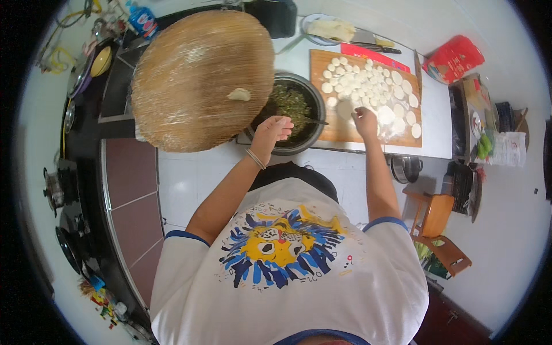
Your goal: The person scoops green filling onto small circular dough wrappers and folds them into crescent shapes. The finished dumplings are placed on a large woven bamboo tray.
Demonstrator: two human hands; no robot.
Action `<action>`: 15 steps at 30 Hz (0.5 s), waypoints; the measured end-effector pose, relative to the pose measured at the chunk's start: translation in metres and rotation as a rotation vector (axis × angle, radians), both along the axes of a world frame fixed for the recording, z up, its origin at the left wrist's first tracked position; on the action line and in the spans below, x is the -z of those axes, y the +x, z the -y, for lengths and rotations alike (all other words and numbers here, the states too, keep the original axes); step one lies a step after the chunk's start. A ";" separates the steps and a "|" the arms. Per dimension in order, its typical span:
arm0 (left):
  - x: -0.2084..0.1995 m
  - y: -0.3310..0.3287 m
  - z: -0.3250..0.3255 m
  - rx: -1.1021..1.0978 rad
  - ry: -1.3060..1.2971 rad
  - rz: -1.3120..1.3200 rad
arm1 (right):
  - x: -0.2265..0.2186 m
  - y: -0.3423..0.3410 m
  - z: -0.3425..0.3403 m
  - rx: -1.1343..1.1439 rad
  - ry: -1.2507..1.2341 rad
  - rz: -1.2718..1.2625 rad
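Head view: I look down at a kitchen counter; the filling bowl [320,106] is my landmark.
Filling: green and chopped, inside the bowl, with a dark utensil handle [317,121] over its right rim.
My left hand [272,131]: above the bowl's near-left edge, fingers loosely curled, nothing visible in its grasp.
My right hand [365,122]: right of the bowl, fingertips at a flattened dough round [345,109]; I cannot tell whether they grip it.
Board: the wooden board [334,132], right of the bowl, bears small dough pieces [352,84] and more flattened rounds.
Tray: the round straw-coloured tray [184,115], left of the bowl, with one dumpling [238,94] on it.
Counter: white [438,121] under the board, right of the bowl.
Red bag [454,60]: far right of the bowl, past the board.
Cupboards: brown doors [132,172], left of the bowl and lower.
Floor: pale tiles [184,184], on the bowl's near side.
Wooden chair [437,215]: right of the bowl, well apart, nearer me.
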State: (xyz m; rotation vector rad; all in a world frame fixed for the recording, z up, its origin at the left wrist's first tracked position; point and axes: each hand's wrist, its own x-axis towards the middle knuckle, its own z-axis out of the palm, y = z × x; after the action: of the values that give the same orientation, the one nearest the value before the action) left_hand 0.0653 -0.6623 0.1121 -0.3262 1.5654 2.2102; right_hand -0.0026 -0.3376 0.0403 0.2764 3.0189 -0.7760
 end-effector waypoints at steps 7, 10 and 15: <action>0.006 -0.006 -0.066 -0.004 -0.072 0.083 | 0.073 -0.003 -0.024 0.020 0.016 -0.056; 0.009 -0.002 -0.081 -0.047 -0.095 0.070 | 0.084 -0.024 -0.018 0.089 0.041 0.026; 0.008 0.013 -0.091 -0.205 -0.135 0.077 | 0.084 -0.041 -0.016 0.187 0.044 0.111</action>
State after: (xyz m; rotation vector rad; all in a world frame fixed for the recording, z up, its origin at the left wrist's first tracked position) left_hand 0.0785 -0.5714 0.1040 -0.6306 1.7103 2.2151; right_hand -0.0441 -0.3215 -0.0439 0.5889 2.9378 -0.6800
